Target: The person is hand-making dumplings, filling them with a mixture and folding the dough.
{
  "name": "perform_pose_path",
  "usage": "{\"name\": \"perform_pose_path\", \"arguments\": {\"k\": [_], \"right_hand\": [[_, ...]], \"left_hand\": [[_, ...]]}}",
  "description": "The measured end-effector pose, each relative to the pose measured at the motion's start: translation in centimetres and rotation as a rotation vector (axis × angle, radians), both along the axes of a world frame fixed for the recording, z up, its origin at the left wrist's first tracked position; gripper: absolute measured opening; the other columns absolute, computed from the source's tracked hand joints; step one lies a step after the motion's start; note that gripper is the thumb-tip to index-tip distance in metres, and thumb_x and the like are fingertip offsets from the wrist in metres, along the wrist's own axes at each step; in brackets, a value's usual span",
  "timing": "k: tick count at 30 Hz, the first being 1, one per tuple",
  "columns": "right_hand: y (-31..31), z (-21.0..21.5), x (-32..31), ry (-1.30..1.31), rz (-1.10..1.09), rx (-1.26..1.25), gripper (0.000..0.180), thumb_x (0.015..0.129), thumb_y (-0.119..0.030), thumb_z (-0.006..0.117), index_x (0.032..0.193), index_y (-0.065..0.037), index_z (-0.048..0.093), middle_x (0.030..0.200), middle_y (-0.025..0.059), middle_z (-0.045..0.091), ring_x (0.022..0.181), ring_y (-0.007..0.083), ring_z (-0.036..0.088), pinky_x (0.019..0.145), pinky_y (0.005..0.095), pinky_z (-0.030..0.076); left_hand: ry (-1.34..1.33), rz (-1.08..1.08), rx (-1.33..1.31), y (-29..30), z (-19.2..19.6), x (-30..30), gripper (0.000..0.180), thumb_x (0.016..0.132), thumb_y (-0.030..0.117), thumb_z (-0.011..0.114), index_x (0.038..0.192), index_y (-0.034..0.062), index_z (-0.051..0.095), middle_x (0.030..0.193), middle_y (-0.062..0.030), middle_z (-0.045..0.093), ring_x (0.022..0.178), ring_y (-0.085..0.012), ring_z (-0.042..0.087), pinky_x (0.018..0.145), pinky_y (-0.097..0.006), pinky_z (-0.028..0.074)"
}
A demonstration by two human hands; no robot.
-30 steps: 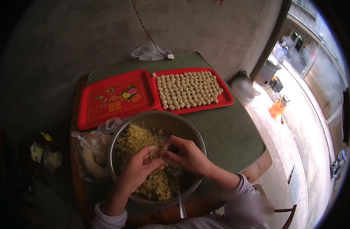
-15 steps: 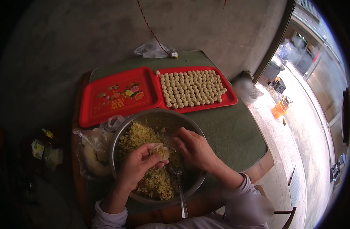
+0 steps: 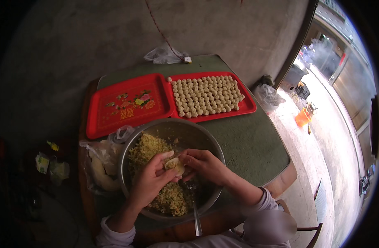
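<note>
My left hand cups a thin round dough wrapper with a bit of yellowish filling on it. At its right edge, the fingers of my right hand pinch the dough. Both hands are over a large steel bowl, which holds chopped yellow-green filling. A metal spoon leans in the bowl, its handle sticking out over the near rim. Beside the bowl on the left lies a clear plastic bag with pale dough pieces inside.
Behind the bowl, a red tray carries several rows of small dumplings. A flower-printed red tray overlaps its left side. A crumpled plastic bag lies by the wall on the green tabletop. An orange bucket stands on the floor.
My right hand has come left and down from above the bowl to the wrapper and now grips its edge. My left hand has tilted the wrapper and raised its fingers.
</note>
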State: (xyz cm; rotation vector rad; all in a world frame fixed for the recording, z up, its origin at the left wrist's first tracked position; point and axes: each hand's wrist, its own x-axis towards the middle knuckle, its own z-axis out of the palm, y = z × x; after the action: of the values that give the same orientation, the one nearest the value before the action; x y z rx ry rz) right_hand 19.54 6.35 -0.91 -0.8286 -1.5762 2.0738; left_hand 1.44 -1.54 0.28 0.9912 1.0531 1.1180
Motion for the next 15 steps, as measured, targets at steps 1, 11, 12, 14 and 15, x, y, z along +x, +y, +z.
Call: {"name": "perform_pose_path", "arguments": {"k": [1,11,12,14,15], "right_hand": [[0.0,-0.1,0.0,-0.006,-0.018,-0.039,0.030,0.100,-0.029,0.044,0.108,-0.002,0.055,0.096,0.0062,0.063,0.090,0.0157,0.064,0.078,0.0310,0.056],[-0.1,-1.3,0.0,0.128,-0.031,-0.207,0.023,0.099,-0.022,0.047,0.111,-0.003,0.054,0.104,0.0049,0.059,0.095,0.0135,0.060,0.089,0.0301,0.050],[0.0,-1.6,0.0,0.115,-0.014,-0.188,0.021,0.099,-0.020,0.047,0.110,-0.004,0.054,0.104,0.0047,0.059,0.096,0.0138,0.059,0.090,0.0298,0.050],[0.1,-1.9,0.1,0.099,-0.002,-0.169,0.020,0.098,-0.019,0.047,0.110,-0.004,0.054,0.104,0.0045,0.059,0.097,0.0140,0.059,0.091,0.0295,0.049],[0.1,-2.0,0.1,0.127,-0.005,-0.177,0.018,0.098,-0.017,0.046,0.109,-0.004,0.054,0.103,0.0049,0.058,0.096,0.0142,0.059,0.091,0.0299,0.049]], "left_hand": [[0.009,0.003,-0.009,-0.1,0.0,-0.2,0.044,0.092,0.003,0.055,0.132,-0.0043,0.039,0.109,-0.0120,0.061,0.091,-0.0132,0.062,0.078,-0.024,0.052],[0.054,-0.067,-0.017,0.2,-0.3,-0.5,0.038,0.093,0.004,0.053,0.129,-0.0051,0.043,0.106,-0.0113,0.061,0.090,-0.0131,0.062,0.078,-0.024,0.052],[0.030,-0.067,-0.019,0.2,-0.4,-0.5,0.038,0.093,0.003,0.053,0.129,-0.0052,0.043,0.105,-0.0108,0.062,0.089,-0.0128,0.062,0.078,-0.024,0.052],[0.003,-0.072,-0.023,0.2,-0.6,-0.2,0.037,0.093,0.003,0.053,0.128,-0.0054,0.044,0.105,-0.0103,0.062,0.087,-0.0125,0.062,0.077,-0.024,0.052],[0.032,-0.067,0.000,0.3,-0.5,0.0,0.038,0.093,0.003,0.053,0.129,-0.0046,0.044,0.104,-0.0100,0.062,0.086,-0.0125,0.062,0.077,-0.024,0.052]]}}
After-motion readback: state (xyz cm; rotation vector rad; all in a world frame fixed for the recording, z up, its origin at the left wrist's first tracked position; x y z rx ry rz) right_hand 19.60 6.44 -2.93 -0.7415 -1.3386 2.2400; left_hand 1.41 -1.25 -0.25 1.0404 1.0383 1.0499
